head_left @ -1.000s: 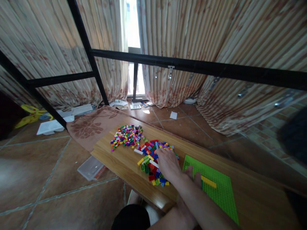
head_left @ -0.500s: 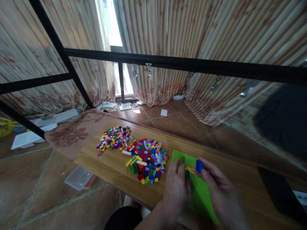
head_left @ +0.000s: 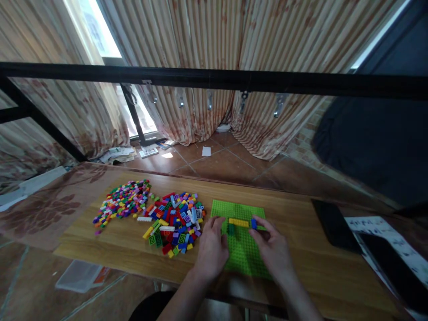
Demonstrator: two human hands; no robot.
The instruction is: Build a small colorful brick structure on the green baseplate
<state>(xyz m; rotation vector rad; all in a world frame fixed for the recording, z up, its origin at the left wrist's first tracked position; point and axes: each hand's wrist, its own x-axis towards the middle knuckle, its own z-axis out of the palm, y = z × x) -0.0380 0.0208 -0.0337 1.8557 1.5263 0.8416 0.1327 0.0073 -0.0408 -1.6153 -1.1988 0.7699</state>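
1. Shifted since the earlier frame: left hand (head_left: 212,246), now off the yellow brick (head_left: 238,222) and at the left side of the green baseplate (head_left: 247,255).
2. Grip: right hand (head_left: 273,249) pinches a blue brick (head_left: 253,224) between thumb and fingers, beside the yellow brick's right end (seating unconfirmed). Left fingers curl; whether they clamp anything cannot be told.
3. Done: yellow brick and dark green brick (head_left: 231,229) on the baseplate.
4. Left: much baseplate bare; larger-brick heap (head_left: 177,220) and smaller-brick heap (head_left: 125,199) loose on the table (head_left: 110,243).
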